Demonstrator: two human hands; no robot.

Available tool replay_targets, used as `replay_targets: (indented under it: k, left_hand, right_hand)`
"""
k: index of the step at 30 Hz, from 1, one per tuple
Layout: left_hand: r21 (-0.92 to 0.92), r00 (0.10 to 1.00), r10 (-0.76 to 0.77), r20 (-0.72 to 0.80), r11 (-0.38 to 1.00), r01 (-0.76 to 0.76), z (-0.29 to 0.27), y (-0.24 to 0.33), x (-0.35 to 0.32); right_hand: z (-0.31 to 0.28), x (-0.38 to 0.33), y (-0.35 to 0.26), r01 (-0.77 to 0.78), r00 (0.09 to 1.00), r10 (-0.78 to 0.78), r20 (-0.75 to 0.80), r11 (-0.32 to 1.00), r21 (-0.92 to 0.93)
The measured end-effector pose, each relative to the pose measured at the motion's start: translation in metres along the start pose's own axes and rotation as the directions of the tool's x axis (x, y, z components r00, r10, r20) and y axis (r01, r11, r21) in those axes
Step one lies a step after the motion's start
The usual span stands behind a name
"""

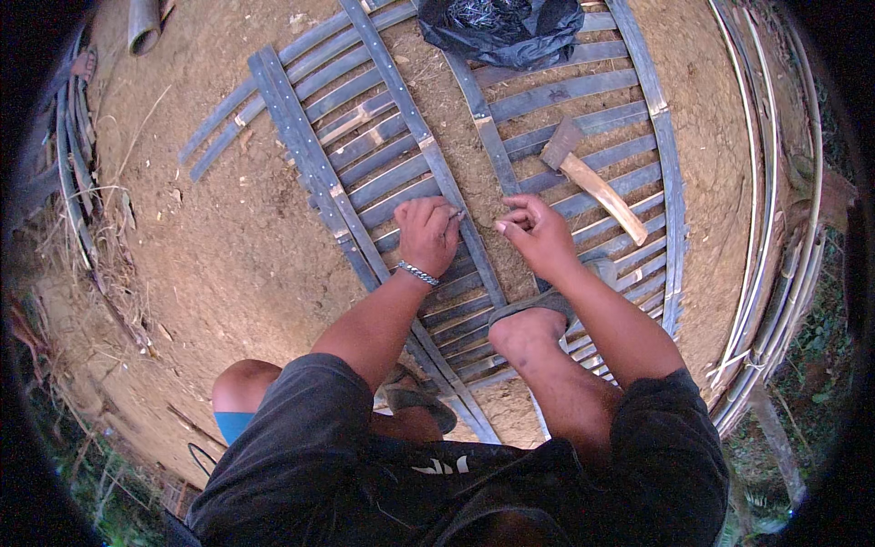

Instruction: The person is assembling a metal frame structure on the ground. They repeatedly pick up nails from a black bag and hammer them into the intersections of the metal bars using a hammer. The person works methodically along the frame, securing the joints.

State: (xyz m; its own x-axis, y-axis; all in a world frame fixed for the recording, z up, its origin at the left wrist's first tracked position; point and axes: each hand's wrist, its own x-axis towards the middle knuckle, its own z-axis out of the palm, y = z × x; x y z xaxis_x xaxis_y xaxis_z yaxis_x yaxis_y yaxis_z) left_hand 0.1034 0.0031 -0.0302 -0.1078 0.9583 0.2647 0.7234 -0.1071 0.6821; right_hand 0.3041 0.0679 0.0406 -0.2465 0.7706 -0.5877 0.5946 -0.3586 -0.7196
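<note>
Fingers of the left hand [427, 232] curl around a small nail [455, 217] against a slat of the bamboo lattice panel [365, 155]; the right hand [538, 235] pinches narrowly just beside it, hatchet [591, 178] lying near.

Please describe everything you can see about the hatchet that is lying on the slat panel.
The hatchet has a dark grey, wedge-shaped metal head and a short, pale wooden handle. It lies flat on the grey slat panel, which rests on bare soil. The head points to the upper left and the handle runs to the lower right. No hand touches it; the right hand is nearest, just to its lower left. A black plastic bag lies beyond it, apart.
</note>
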Motion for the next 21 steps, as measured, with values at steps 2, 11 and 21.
replay_targets:
  k: [2, 11, 21]
  left_hand:
    - [0.012, 1.0, 0.008, -0.019, 1.0, -0.008, -0.002, 0.002, 0.001]
    - [-0.017, 0.999, -0.044, 0.01, 0.999, 0.044, 0.0, -0.002, -0.002]
    - [-0.003, 0.999, -0.044, 0.027, 0.999, 0.044, -0.001, -0.001, -0.001]
  right_hand:
    - [-0.009, -0.004, -0.001, 0.021, 0.998, -0.026, -0.065, 0.997, -0.071]
    - [-0.109, -0.008, 0.054, 0.106, 0.818, -0.488, -0.303, 0.646, -0.756]
    - [-0.143, -0.024, 0.077, 0.069, 0.972, -0.208, -0.109, 0.697, -0.714]
